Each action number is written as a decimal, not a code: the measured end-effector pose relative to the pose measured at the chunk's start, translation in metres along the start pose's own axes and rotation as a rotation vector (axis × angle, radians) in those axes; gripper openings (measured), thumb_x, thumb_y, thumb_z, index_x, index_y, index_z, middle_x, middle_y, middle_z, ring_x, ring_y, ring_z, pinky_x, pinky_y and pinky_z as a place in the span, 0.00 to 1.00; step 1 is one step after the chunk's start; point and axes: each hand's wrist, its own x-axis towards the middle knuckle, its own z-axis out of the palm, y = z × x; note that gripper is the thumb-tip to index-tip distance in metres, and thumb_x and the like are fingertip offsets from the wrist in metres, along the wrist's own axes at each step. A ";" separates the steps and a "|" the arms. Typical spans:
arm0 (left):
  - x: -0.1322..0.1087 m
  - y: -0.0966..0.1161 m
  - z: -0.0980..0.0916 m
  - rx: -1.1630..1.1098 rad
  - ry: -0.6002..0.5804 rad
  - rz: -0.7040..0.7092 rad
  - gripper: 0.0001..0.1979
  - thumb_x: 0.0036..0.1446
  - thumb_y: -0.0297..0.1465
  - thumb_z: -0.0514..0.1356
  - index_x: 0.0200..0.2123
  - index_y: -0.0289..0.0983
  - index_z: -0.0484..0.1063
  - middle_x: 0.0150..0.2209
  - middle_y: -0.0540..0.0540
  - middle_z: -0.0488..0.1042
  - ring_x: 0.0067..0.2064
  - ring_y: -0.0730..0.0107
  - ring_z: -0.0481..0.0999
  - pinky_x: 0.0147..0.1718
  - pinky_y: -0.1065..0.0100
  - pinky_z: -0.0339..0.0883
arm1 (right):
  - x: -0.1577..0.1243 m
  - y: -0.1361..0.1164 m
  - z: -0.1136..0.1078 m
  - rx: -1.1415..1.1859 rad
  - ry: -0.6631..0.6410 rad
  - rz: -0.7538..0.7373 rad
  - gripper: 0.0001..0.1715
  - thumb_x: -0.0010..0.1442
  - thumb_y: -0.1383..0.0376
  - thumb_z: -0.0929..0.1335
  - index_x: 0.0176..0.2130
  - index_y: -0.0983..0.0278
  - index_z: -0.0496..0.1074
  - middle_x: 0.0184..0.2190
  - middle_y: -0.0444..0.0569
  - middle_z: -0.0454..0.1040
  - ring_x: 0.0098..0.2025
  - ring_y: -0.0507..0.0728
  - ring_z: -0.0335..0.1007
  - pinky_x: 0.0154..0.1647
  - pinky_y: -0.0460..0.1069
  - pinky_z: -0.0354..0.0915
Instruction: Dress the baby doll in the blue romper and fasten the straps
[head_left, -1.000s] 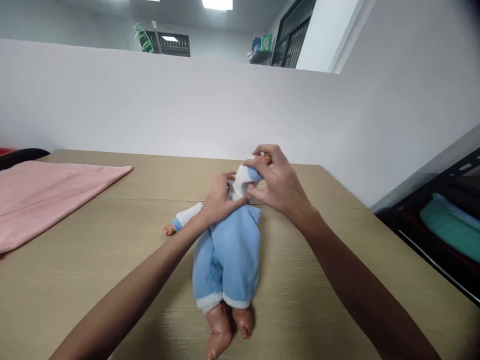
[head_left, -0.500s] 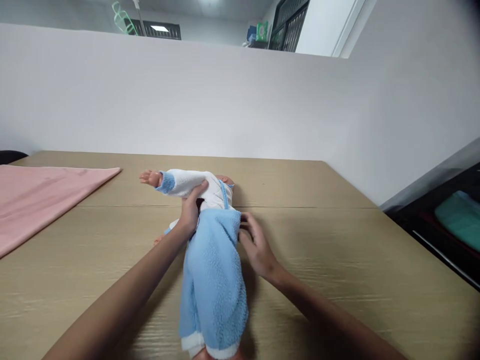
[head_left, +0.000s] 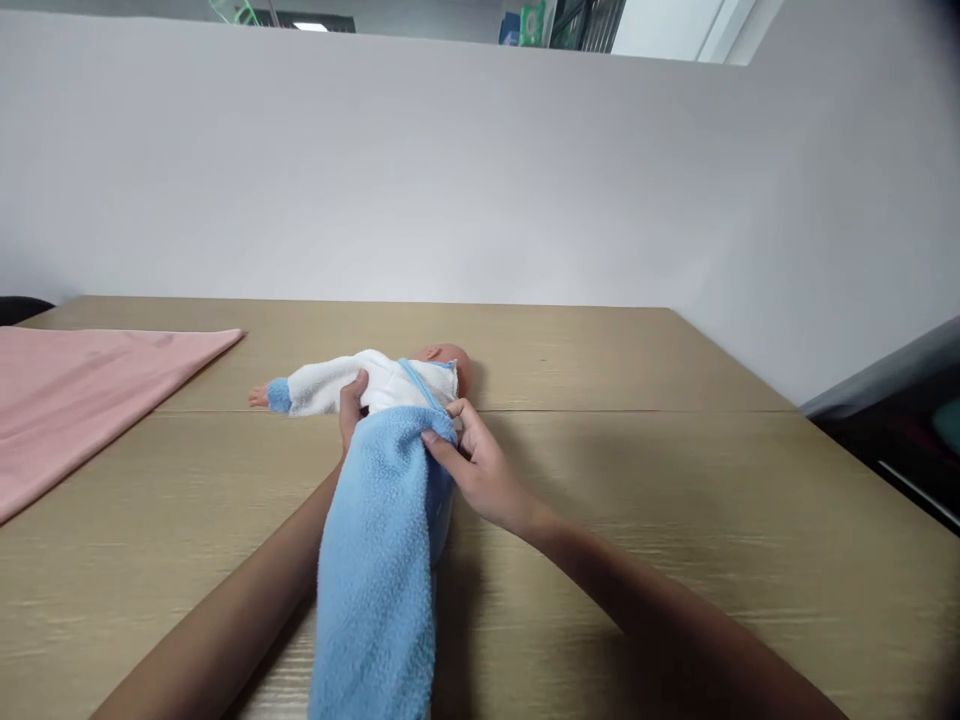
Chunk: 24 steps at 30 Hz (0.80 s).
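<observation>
On the table [head_left: 637, 480], the left hand [head_left: 351, 412] grips the doll [head_left: 386, 383]; the right hand [head_left: 481, 466] pinches its overalls [head_left: 379, 560], apparently adjusting them; next calls for steadiness.

The doll [head_left: 379, 490] lies lengthwise on the desk [head_left: 637, 430], its bare head [head_left: 454, 362] a little short of the far edge, its face out of view, its lower end running toward the near edge and out of sight. One arm [head_left: 319, 387] stretches toward the left edge. It wears a white top [head_left: 382, 384] with a fuzzy blue cuff [head_left: 278, 395] and fleecy blue trousers [head_left: 375, 580], creased and gathered at the waist. A thin blue strap [head_left: 421, 385] slants across the top.
</observation>
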 end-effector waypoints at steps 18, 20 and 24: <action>0.008 0.015 0.007 -0.100 0.167 -0.067 0.23 0.64 0.51 0.54 0.40 0.40 0.79 0.42 0.47 0.88 0.52 0.47 0.85 0.56 0.53 0.79 | -0.032 0.047 -0.003 -0.211 0.177 -0.125 0.17 0.76 0.49 0.64 0.42 0.57 0.64 0.39 0.45 0.68 0.43 0.57 0.68 0.49 0.53 0.67; 0.009 0.013 0.005 -0.092 0.163 -0.072 0.24 0.63 0.51 0.55 0.45 0.39 0.80 0.42 0.47 0.88 0.50 0.48 0.86 0.55 0.54 0.79 | -0.026 0.049 -0.005 -0.131 0.129 -0.084 0.20 0.75 0.46 0.65 0.41 0.57 0.62 0.33 0.41 0.62 0.36 0.55 0.62 0.40 0.51 0.64; 0.009 0.012 0.000 -0.067 0.179 -0.062 0.26 0.62 0.52 0.58 0.49 0.38 0.80 0.43 0.48 0.88 0.49 0.48 0.86 0.56 0.54 0.79 | -0.024 0.047 -0.003 -0.047 0.092 -0.048 0.19 0.72 0.46 0.69 0.46 0.56 0.62 0.37 0.42 0.68 0.38 0.55 0.66 0.40 0.50 0.64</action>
